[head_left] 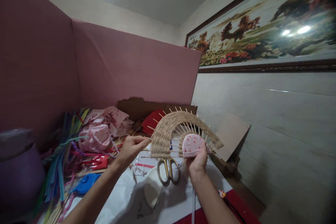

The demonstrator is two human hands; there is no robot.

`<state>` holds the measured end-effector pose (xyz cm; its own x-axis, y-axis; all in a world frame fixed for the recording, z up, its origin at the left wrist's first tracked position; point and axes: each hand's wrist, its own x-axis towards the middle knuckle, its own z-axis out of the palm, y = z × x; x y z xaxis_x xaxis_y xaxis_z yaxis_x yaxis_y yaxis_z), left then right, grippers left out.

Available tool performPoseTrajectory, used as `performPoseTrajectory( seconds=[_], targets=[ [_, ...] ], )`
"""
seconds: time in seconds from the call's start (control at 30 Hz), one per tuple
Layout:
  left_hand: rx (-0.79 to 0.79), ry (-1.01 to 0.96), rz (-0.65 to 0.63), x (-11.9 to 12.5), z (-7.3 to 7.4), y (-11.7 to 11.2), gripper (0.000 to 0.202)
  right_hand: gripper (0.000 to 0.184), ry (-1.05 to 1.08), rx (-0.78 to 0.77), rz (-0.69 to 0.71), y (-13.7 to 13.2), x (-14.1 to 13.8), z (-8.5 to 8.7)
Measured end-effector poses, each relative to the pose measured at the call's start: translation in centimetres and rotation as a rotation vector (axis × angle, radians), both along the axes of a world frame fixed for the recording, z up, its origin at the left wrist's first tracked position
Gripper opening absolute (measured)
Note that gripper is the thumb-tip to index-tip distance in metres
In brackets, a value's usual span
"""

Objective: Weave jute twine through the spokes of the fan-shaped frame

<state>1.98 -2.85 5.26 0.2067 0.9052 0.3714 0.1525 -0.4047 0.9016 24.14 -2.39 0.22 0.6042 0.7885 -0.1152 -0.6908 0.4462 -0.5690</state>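
A half-round woven fan (173, 129) of tan cord on radiating wooden sticks is held up in front of me. Its centre is a pink dotted fabric pad (193, 145). My right hand (198, 162) grips the fan from below at that pad, fingers closed. My left hand (131, 148) pinches the fan's left edge, where the cord and a stick end meet. Gold-handled scissors (168, 170) lie on the white sheet just below the fan.
A heap of pink fabric (101, 131), coloured ribbons (61, 161), red pieces and a blue piece (88, 183) fills the table's left. A pink partition (126, 63) stands behind. A purple container (18, 175) sits far left. A cardboard box (147, 106) and board (229, 134) are behind.
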Motion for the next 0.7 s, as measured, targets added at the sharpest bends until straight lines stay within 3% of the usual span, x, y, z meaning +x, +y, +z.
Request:
performPoseTrajectory(
  seconds=[0.13,0.23,0.4,0.53,0.7],
  targets=[
    [0.247,0.256,0.063,-0.1,0.5,-0.7,0.021,0.039,-0.010,0.009,-0.009,0.1,0.0,0.0],
    [0.439,0.529,0.211,0.1,0.7,-1.3,0.022,0.038,-0.015,0.014,-0.020,0.1,0.1,-0.1],
    [0.627,0.856,0.454,0.7,0.7,-2.1,0.021,0.039,-0.019,0.008,-0.037,0.3,0.2,-0.4],
    [0.707,0.916,0.519,0.9,0.5,-2.2,0.023,0.041,-0.031,0.000,-0.049,0.5,0.4,-0.6],
    [0.726,0.844,0.484,0.9,0.7,-2.2,0.022,0.043,-0.040,0.004,-0.073,0.7,0.8,-0.8]
  ],
)
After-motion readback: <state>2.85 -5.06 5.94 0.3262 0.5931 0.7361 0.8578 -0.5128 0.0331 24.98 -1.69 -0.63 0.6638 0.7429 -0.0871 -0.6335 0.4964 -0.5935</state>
